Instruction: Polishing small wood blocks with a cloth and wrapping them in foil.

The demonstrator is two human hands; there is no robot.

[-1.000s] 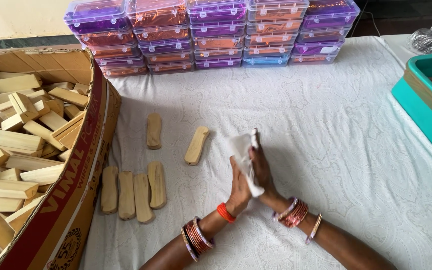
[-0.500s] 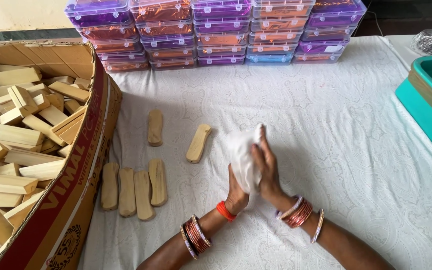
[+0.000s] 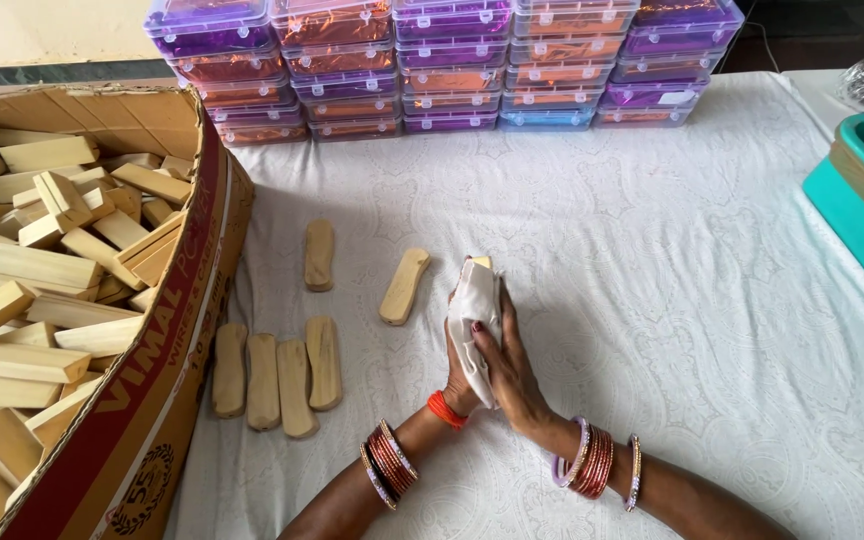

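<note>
- The left hand and right hand are together near the middle of the surface, which has a white patterned cover.
- Betw. both hands is a wooden piece wrapped in a white cloth; only the tan tip of the piece shows at the top of the cloth.
- Right hand lies on top of the cloth, its fingers close together and pressed flat along the bundle, holding it.
- Left hand is mostly hidden under the cloth and the right hand; its fingers seem closed around the bundle from below, but I cannot tell exactly.
- Both wrists carry red and gold bangles; the left wrist has also an orange thread.
- Just left of the bundle, a single wooden piece lies tilted on the surface, not touching the cloth.
- Further left, another wooden piece lies apart, approx. upright in the view.
- Below it, a row of four wooden pieces lies side by side, touching each other.
- At the left edge stands an open cardboard box full of wooden blocks.
- At the far side are stacked plastic boxes, purple and orange, in several columns.
- At the right edge is a teal tray, partly out of view.
</note>
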